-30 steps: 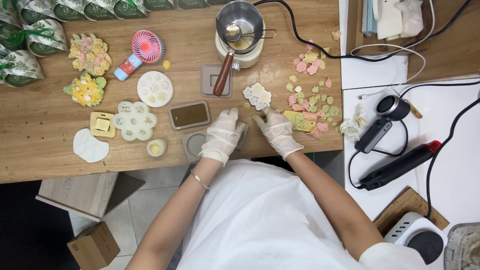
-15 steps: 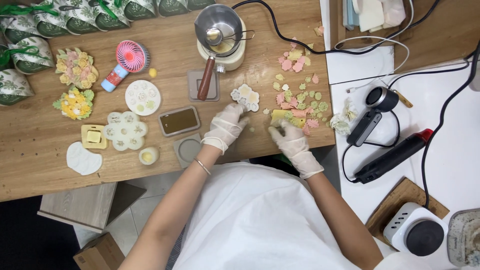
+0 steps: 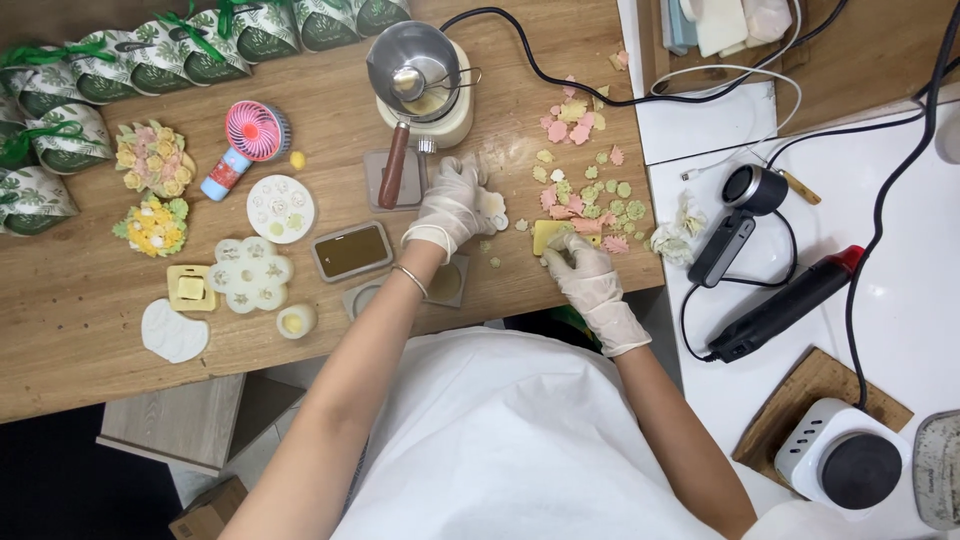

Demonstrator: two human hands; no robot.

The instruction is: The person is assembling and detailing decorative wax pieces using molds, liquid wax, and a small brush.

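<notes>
While pinning a white flower mould under left hand, right hand closed on yellow slab; both soft, light, best pinched at edges

The left hand now reaches further toward twelve o'clock, covering the white flower mould. The right hand drops back toward six o'clock, onto the yellow block.

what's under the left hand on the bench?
The gloved left hand covers most of a white flower-shaped mould; only its scalloped right edge shows, resting on the wooden table. Whatever fills the mould cavities is hidden by the hand.
</notes>
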